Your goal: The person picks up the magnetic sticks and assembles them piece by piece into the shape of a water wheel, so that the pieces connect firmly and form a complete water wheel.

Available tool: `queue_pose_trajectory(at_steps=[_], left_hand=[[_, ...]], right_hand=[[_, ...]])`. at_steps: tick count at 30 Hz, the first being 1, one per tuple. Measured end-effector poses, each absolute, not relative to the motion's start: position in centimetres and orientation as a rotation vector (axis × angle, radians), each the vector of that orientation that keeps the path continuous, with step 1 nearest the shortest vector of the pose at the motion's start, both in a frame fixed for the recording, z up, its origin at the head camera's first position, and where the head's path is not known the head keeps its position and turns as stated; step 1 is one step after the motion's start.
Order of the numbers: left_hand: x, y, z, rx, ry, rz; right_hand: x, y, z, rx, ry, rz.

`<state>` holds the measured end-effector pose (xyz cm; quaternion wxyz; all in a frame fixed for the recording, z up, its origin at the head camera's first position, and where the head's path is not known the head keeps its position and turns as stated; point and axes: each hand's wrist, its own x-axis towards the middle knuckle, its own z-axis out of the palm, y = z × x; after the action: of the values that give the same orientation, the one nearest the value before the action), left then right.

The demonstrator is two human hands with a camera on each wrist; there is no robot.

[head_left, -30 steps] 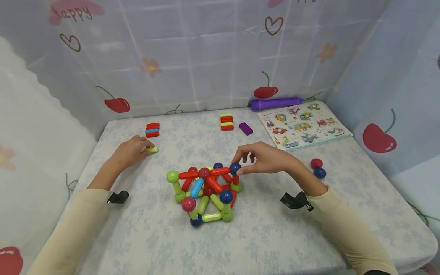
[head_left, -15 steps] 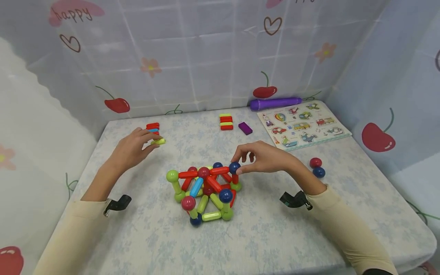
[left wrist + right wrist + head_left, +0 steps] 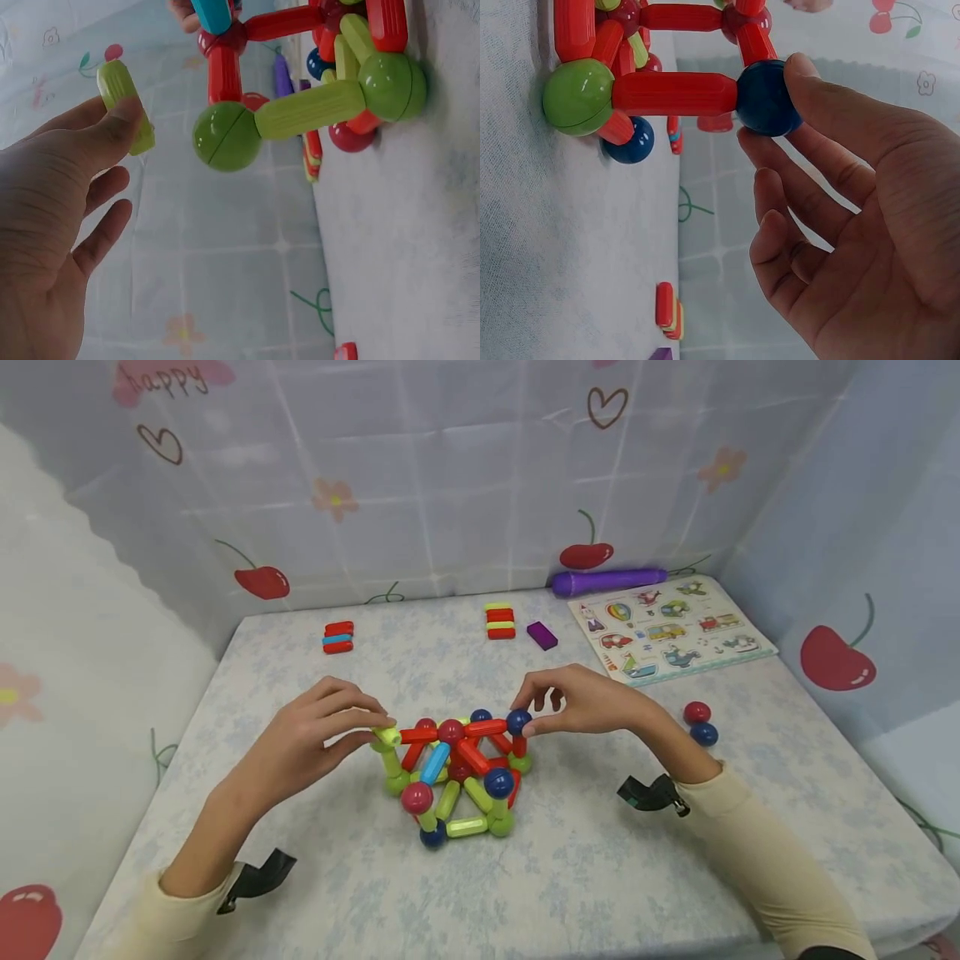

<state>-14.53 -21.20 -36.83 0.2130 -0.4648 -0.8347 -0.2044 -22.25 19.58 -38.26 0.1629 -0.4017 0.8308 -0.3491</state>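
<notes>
A structure of coloured rods and balls stands mid-table, with a red ball (image 3: 451,731) at its upper centre. My left hand (image 3: 318,727) pinches a yellow-green rod (image 3: 124,105) between thumb and fingers. In the left wrist view that rod is apart from the green ball (image 3: 226,136) at the structure's upper left corner; in the head view it overlaps that ball. On the opposite side my right hand (image 3: 581,700) holds the dark blue corner ball (image 3: 768,97) between thumb and fingers. A red upright rod (image 3: 675,93) joins this ball to a green ball (image 3: 577,97) on the table.
Red and blue rods (image 3: 338,637) lie in a row at the back left. Another row of red and yellow-green rods (image 3: 500,622) is at the back, beside a purple block (image 3: 542,636). A picture board (image 3: 671,631), a purple stick (image 3: 609,581) and two loose balls (image 3: 697,712) lie right.
My left hand has carried the yellow-green rod from the back left of the table, rightward and nearer, to the structure's left corner. My right hand keeps its hold on the blue ball.
</notes>
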Motion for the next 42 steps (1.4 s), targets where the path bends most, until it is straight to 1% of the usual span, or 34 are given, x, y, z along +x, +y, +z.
queue_pose_trajectory(at_steps=[6,21,37,40,42], left_hand=[[-13.1,-20.3,-38.1,-1.362,-2.266,-0.489],[-12.5,-20.3,-39.9,-1.274,-2.39,-0.445],[-12.0,-20.1,-40.4,-1.334,-2.366,-0.499],[-12.4,-20.6,-39.9,-1.342,-2.387,-0.561],[-13.4,-21.4,-39.1,-1.316,-2.412,-0.619]], right_hand=[[-22.4,19.8,-38.4,-1.141,2.366,-1.01],[-22.3,19.5,-38.7,-1.151,2.348,-1.021],[-22.1,19.8,-38.9,-1.151,2.356,-1.023],[-22.2,19.8,-38.8,-1.158,2.349,-1.029],[-22.2,19.8,-38.8,-1.165,2.35,-1.027]])
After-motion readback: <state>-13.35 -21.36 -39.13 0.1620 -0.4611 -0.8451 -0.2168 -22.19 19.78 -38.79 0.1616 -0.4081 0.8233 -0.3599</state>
